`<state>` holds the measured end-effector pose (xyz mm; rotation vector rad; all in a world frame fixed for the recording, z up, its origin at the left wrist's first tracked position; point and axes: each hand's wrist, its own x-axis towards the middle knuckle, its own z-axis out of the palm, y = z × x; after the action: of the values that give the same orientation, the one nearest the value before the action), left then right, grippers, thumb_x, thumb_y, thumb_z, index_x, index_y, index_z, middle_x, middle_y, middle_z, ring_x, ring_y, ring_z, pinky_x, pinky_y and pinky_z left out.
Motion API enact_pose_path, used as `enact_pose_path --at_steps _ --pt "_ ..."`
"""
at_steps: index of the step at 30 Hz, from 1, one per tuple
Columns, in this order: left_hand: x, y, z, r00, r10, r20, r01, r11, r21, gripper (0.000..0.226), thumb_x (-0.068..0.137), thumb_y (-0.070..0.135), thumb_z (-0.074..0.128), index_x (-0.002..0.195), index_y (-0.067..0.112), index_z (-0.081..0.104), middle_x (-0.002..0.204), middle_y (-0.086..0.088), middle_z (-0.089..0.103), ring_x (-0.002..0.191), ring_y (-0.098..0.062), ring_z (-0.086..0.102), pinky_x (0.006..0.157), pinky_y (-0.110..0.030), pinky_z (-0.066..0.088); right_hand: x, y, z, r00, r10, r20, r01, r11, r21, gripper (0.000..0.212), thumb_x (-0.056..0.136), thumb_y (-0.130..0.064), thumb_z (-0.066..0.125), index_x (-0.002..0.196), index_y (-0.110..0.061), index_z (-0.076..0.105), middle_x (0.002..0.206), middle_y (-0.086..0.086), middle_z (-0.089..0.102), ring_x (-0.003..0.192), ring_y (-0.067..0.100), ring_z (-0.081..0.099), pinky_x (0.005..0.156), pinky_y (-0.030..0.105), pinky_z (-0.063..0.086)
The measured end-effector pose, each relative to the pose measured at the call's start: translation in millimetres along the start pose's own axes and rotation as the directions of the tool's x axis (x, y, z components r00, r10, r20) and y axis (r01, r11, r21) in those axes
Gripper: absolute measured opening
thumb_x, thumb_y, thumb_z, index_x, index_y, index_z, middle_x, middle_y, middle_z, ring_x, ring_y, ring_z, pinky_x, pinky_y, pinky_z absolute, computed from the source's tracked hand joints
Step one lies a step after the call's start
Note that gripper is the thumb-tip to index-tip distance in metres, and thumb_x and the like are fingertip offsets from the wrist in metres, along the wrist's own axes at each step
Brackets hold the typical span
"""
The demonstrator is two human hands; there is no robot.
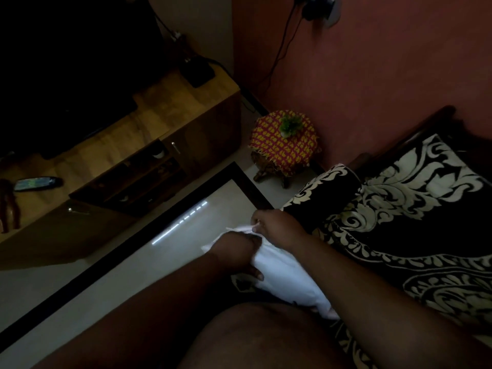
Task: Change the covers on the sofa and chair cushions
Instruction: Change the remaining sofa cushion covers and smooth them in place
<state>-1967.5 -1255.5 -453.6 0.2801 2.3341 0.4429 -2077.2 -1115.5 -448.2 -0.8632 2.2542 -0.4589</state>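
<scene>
White cushion [287, 275] lies across my lap at the edge of the black-and-cream patterned sofa [415, 209]; my left hand [237, 251] grips its end, my right hand [274, 225] pinches its thin tie.

Two hands [237, 251]; one white cushion [287, 275]; one remote [37, 183].

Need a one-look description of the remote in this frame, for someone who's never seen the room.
Start at the long wooden TV cabinet along the left side, with the dark television standing on it. Follow its top toward the near left end: the remote lies flat there, just below the screen's edge. It is the only slim dark bar on that top, with a pale patch of buttons.
</scene>
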Motion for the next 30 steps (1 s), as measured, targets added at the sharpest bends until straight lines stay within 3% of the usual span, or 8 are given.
enact_pose_path --at_steps 3,7,11,14,17,23,27,30 --pt "-4.5 -0.8 -7.9 0.983 0.001 -0.184 0.035 0.981 0.189 0.091 0.059 0.082 0.068 0.130 0.026 0.057 0.122 0.001 0.069 0.109 -0.022 0.066 0.091 -0.034 0.048 -29.5 47.4 -13.9 0.989 0.143 0.042 -0.146 0.985 0.088 0.035 0.087 -0.057 0.069 0.105 -0.027 0.067 0.099 -0.004 0.070 0.091 0.015 0.064 0.078 0.030 0.052" --pt "-3.8 3.1 -13.7 0.865 0.162 -0.475 -0.047 0.968 0.245 0.092 0.079 0.078 0.055 0.150 0.020 0.044 0.152 -0.007 0.049 0.134 -0.029 0.051 0.104 -0.045 0.042 -69.2 99.5 -10.5 0.928 0.373 -0.022 -0.352 0.894 0.279 0.025 0.093 -0.047 0.066 0.086 -0.023 0.065 0.078 -0.002 0.067 0.076 0.016 0.064 0.075 0.040 0.054" --pt "24.1 44.6 -9.3 0.873 0.405 -0.272 -0.303 0.887 0.349 0.092 0.091 0.073 0.040 0.162 0.023 0.014 0.168 -0.008 0.019 0.155 -0.028 0.017 0.123 -0.056 0.016 -80.4 100.2 1.9 0.862 0.466 -0.198 -0.371 0.847 0.381 0.016 0.093 -0.034 0.066 0.081 -0.024 0.060 0.070 -0.003 0.064 0.071 0.017 0.062 0.070 0.035 0.052" --pt "46.5 59.3 -6.7 0.915 0.366 -0.170 -0.306 0.904 0.299 0.102 0.082 0.088 0.040 0.158 0.021 0.030 0.160 -0.007 0.037 0.150 -0.028 0.029 0.122 -0.053 0.020 -84.6 99.0 7.0 0.805 0.543 -0.239 -0.377 0.779 0.501 0.014 0.095 -0.028 0.066 0.086 -0.019 0.062 0.071 -0.005 0.060 0.072 0.015 0.058 0.063 0.027 0.038" --pt "69.0 56.0 -10.2 0.890 0.427 -0.162 -0.329 0.846 0.419 0.085 0.085 0.082 0.040 0.143 0.021 0.056 0.147 -0.004 0.056 0.145 -0.024 0.039 0.118 -0.055 0.021 -90.5 103.5 7.5 0.777 0.557 -0.292 -0.333 0.759 0.560 0.015 0.097 -0.027 0.065 0.084 -0.021 0.058 0.070 -0.006 0.057 0.071 0.015 0.055 0.061 0.027 0.035" --pt "82.8 36.9 -23.9 0.950 0.310 -0.020 -0.211 0.691 0.691 0.086 0.088 0.071 0.010 0.149 0.026 0.049 0.158 0.006 0.043 0.156 -0.016 0.013 0.109 -0.067 -0.025 -95.4 90.9 13.7 0.730 0.530 -0.431 -0.274 0.806 0.525 0.017 0.091 -0.028 0.071 0.081 -0.019 0.063 0.070 -0.004 0.064 0.068 0.013 0.058 0.062 0.029 0.043" --pt "92.3 56.3 -38.0 0.964 0.259 -0.064 -0.181 0.811 0.556 0.093 0.083 0.083 0.018 0.157 0.029 0.033 0.161 0.007 0.038 0.153 -0.011 0.023 0.113 -0.072 -0.011 -109.6 113.5 16.1 0.757 0.547 -0.356 -0.251 0.748 0.615 0.008 0.093 -0.030 0.070 0.094 -0.022 0.068 0.088 -0.007 0.067 0.082 0.008 0.062 0.071 0.028 0.048" --pt "99.5 63.5 -57.5 0.967 0.250 -0.052 -0.202 0.873 0.443 0.104 0.074 0.092 0.024 0.158 0.031 0.027 0.158 0.005 0.041 0.149 -0.013 0.030 0.117 -0.070 -0.004 -132.6 125.4 20.5 0.725 0.600 -0.338 -0.192 0.647 0.738 0.029 0.093 -0.041 0.067 0.112 -0.019 0.068 0.106 -0.001 0.067 0.100 0.014 0.064 0.085 0.031 0.051"
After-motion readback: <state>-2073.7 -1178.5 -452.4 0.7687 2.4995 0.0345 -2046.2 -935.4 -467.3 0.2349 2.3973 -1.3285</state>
